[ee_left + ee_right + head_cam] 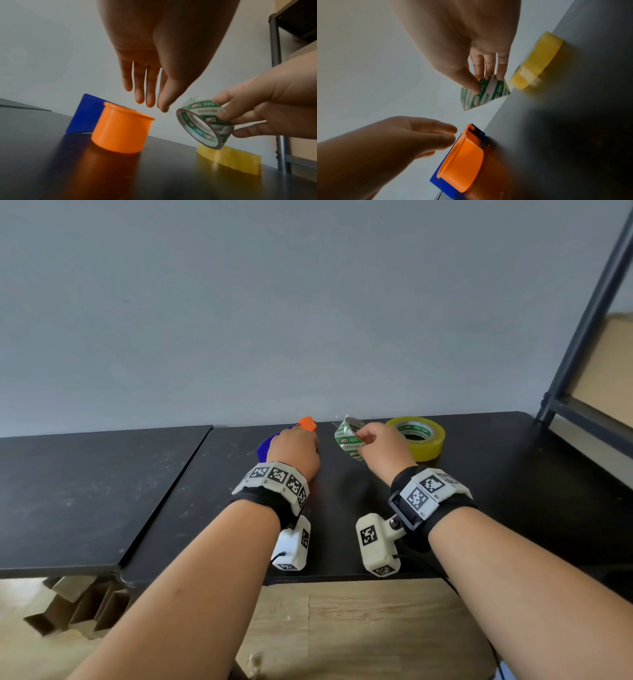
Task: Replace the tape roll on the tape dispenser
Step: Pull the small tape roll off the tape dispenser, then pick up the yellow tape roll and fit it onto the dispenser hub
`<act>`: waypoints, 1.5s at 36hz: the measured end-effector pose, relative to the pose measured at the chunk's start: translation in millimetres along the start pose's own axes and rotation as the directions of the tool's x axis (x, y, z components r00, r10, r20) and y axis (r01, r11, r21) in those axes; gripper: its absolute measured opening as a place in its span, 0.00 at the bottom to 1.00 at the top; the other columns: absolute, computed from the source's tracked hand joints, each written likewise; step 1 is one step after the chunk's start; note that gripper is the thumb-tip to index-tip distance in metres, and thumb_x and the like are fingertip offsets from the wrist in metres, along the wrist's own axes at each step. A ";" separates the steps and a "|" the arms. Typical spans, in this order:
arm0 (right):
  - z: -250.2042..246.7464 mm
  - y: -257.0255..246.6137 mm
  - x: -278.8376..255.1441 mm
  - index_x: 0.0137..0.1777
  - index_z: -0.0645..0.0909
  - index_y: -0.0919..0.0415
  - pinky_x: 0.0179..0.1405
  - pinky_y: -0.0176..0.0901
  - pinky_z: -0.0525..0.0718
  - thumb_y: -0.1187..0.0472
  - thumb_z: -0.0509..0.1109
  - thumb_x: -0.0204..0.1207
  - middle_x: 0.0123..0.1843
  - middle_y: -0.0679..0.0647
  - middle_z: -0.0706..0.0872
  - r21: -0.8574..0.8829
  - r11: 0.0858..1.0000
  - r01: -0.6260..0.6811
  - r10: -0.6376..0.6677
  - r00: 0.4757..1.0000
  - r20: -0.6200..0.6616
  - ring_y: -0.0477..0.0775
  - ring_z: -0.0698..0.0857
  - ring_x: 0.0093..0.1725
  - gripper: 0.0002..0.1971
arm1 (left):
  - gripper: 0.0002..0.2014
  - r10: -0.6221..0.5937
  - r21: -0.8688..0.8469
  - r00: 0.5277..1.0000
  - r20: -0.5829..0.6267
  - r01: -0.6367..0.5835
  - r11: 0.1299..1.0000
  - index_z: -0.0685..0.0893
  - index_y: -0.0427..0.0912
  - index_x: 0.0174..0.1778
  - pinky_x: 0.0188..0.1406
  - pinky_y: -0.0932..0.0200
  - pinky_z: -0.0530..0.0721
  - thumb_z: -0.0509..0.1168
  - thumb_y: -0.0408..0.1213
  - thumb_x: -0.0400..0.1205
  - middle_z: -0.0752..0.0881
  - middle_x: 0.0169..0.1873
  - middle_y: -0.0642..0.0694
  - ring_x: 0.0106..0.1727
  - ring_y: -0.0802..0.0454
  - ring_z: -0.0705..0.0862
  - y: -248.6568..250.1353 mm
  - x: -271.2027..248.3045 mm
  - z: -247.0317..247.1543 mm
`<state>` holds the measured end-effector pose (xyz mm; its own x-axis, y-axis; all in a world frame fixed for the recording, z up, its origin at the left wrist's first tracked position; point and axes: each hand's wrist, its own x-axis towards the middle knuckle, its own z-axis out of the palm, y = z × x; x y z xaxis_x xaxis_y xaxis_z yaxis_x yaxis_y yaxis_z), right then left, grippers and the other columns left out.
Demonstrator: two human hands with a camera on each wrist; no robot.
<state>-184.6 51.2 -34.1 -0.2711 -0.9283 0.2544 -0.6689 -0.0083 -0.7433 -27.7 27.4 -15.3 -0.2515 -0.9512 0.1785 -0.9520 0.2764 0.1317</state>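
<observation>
The tape dispenser, a blue body with an orange hub, lies on the black table near the wall. No roll sits on the hub. My left hand hovers just over the dispenser with its fingers straight; whether it touches is unclear. To the right, my right hand pinches a thin empty tape core with green and white print, held tilted above the table. A full yellow tape roll lies flat just beyond the right hand.
A grey wall runs right behind the table. A dark metal shelf frame stands at the far right. A second black tabletop adjoins on the left. Cardboard pieces lie on the floor below.
</observation>
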 end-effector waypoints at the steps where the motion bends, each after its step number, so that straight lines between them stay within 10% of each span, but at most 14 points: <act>1: -4.8 1.2 -1.2 0.64 0.84 0.62 0.60 0.44 0.81 0.73 0.66 0.76 0.63 0.57 0.88 -0.008 1.000 0.000 0.000 1.000 -0.011 0.57 0.86 0.63 0.18 | 0.15 0.012 -0.011 1.000 -0.013 -0.012 1.000 0.86 0.44 0.61 0.61 0.48 0.82 0.62 0.33 0.79 0.82 0.61 0.41 0.63 0.39 0.82 4.5 0.9 -0.1; 26: -98.2 89.3 -25.2 0.65 0.83 0.59 0.63 0.51 0.77 0.61 0.61 0.81 0.64 0.59 0.86 -0.469 0.783 -0.409 0.363 0.912 -0.189 0.63 0.82 0.66 0.16 | 0.15 0.240 -0.071 0.969 -0.052 -0.244 0.967 0.87 0.42 0.60 0.62 0.50 0.78 0.60 0.33 0.81 0.83 0.60 0.41 0.64 0.41 0.81 125.8 7.8 24.5; 41: -73.2 41.9 -15.3 0.62 0.87 0.56 0.65 0.56 0.81 0.66 0.61 0.75 0.64 0.60 0.86 -0.282 0.950 -0.133 0.113 0.990 -0.086 0.66 0.82 0.65 0.19 | 0.16 0.139 0.010 0.986 -0.087 -0.139 0.990 0.86 0.41 0.61 0.60 0.49 0.79 0.59 0.32 0.81 0.83 0.60 0.40 0.63 0.39 0.81 86.1 15.2 13.5; 48: -46.3 24.2 -7.7 0.47 0.84 0.65 0.41 0.44 0.74 0.70 0.61 0.74 0.38 0.56 0.79 -0.293 0.952 -0.083 0.096 0.995 0.033 0.61 0.78 0.43 0.10 | 0.18 -0.015 0.034 0.998 -0.068 0.017 0.999 0.84 0.41 0.63 0.60 0.50 0.79 0.59 0.29 0.79 0.82 0.62 0.40 0.65 0.40 0.80 38.9 14.0 7.0; 52: -33.4 19.1 -3.6 0.44 0.83 0.52 0.47 0.43 0.74 0.66 0.64 0.77 0.42 0.53 0.83 -0.301 0.952 -0.045 0.062 0.997 0.046 0.58 0.80 0.49 0.09 | 0.17 -0.051 0.045 0.996 -0.069 0.054 0.998 0.83 0.40 0.62 0.51 0.51 0.76 0.61 0.32 0.78 0.83 0.59 0.40 0.63 0.38 0.80 15.4 13.7 7.1; 54: -29.4 17.9 -2.5 0.60 0.85 0.58 0.57 0.46 0.80 0.65 0.65 0.78 0.57 0.57 0.88 -0.304 0.951 -0.050 0.069 0.996 0.050 0.61 0.84 0.60 0.14 | 0.17 -0.067 0.024 0.996 -0.058 0.069 0.997 0.83 0.43 0.62 0.48 0.52 0.74 0.61 0.32 0.77 0.84 0.57 0.41 0.61 0.39 0.81 8.7 13.9 7.7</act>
<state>-216.2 64.3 -29.8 -0.2813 -0.9442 0.1715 -0.8329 0.1515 -0.5322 -40.9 15.5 -19.2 -0.1765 -0.9581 0.2255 -0.9710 0.2070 0.1197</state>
